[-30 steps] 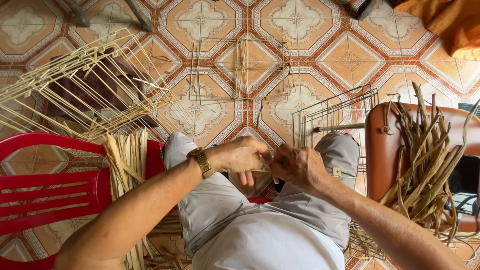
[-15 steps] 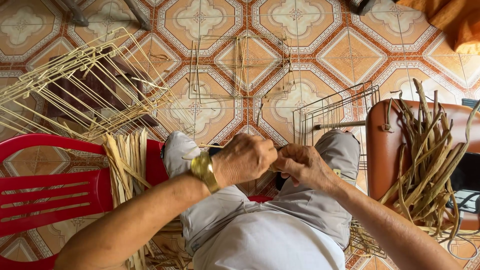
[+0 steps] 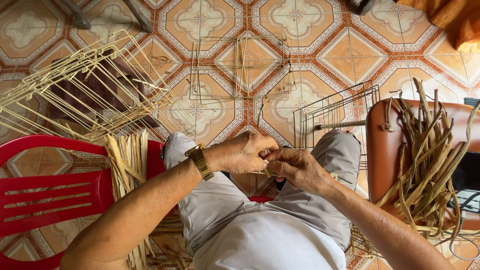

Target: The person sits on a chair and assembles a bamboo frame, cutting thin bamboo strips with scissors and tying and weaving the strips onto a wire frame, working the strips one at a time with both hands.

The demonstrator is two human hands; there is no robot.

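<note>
Left hand [image 3: 243, 152]: fingers pinched shut on the strip.
Right hand [image 3: 295, 167]: fingers closed on the same strip.
Strip [image 3: 264, 171]: pale, short, lying left-right between both hands, above the lap.
Beside: red chair [image 3: 50, 192]; wire frame [image 3: 332, 112].

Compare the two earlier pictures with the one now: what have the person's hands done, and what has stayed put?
The left hand rolled over at the wrist, swinging the gold wristwatch round to the arm's outer side. The right hand stayed close against it, and the fingers of both still pinch a pale strip between the knees. The red plastic chair, wire frames and bundle of dried fibre strips have not moved.
</note>
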